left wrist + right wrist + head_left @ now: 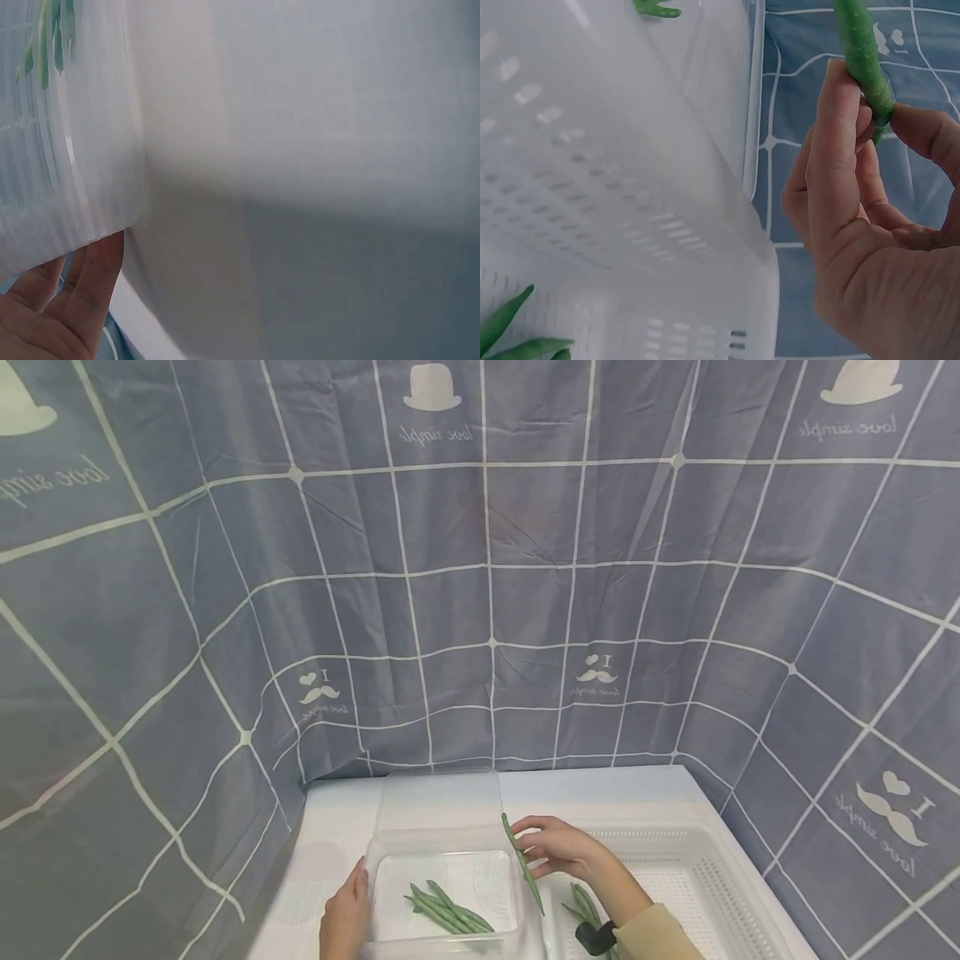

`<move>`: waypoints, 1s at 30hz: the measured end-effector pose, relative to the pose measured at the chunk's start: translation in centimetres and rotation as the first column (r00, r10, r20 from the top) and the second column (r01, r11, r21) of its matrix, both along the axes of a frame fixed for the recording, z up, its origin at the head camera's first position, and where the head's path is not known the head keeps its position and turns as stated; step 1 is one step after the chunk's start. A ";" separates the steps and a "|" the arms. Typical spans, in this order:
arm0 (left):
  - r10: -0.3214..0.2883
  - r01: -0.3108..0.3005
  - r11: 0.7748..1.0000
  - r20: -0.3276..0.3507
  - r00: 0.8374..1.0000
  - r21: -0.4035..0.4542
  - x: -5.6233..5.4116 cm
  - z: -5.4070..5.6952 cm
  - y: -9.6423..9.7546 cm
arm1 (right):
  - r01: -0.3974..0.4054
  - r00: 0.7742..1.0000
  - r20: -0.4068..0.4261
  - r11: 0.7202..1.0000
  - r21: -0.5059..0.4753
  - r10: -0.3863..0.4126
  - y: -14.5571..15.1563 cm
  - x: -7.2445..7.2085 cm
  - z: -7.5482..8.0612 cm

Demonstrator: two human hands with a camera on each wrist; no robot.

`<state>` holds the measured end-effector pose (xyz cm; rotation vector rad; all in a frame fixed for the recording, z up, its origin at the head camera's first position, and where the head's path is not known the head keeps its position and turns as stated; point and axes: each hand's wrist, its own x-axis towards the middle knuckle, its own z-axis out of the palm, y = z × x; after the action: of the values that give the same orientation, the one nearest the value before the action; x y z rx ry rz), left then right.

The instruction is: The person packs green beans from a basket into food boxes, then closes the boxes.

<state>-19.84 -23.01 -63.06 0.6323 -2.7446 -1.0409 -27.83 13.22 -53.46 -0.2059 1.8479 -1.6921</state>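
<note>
Green and slim, a bean (527, 873) is pinched in the grip of the right hand (558, 847), thumb on one side and fingertips on the other, with the remaining fingers bent loosely behind. It slants in the head view across the right edge of a clear box (442, 837), near the spot where box and basket (723, 893) stand side by side; how high it is above the rims cannot be told. The left hand (345, 914) is at the box's left side, its fingers fairly straight and touching the plastic, the grip spread rather than curled round anything. Inside the box, several beans (450, 912) lie in a loose bunch toward the near right part, most pointing the same way. More pods (587, 902) rest in the white, perforated basket, close to its left wall and partly hidden by the right wrist, which wears a black strap (596, 937) just beyond a pale yellow sleeve (660, 935). Behind the box, a clear lid (442, 802) lies flat on the white desk (600, 793). Grey-blue cloth (487, 593) with white grid lines, hats and moustaches hangs around the desk.
</note>
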 end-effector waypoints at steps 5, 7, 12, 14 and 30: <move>-0.004 0.004 1.000 -0.012 1.000 -0.008 0.0 -0.1 0.0 | 0.000 1.000 0.019 1.000 -0.010 0.000 -1.0 0.1 0.0; -0.003 0.003 1.000 -0.018 1.000 -0.012 0.0 -0.1 0.1 | -0.005 1.000 0.024 1.000 -0.015 0.006 -1.3 0.1 -0.1; -0.001 0.001 1.000 -0.020 1.000 -0.012 0.0 -0.1 0.0 | -0.016 0.999 0.033 1.000 -0.020 0.016 -2.0 0.1 -0.3; -0.001 0.000 1.000 -0.021 1.000 -0.012 0.0 -0.1 0.0 | -0.016 0.999 0.040 1.000 -0.023 0.017 -2.4 0.1 -0.4; -0.001 0.000 1.000 -0.030 1.000 -0.014 0.1 -0.2 -0.1 | -0.040 0.998 0.058 0.999 0.016 0.039 -5.1 0.0 -1.2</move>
<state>-19.75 -23.10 -63.27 0.6084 -2.7239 -1.0217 -27.82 8.17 -54.69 -0.1833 1.8036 -1.6377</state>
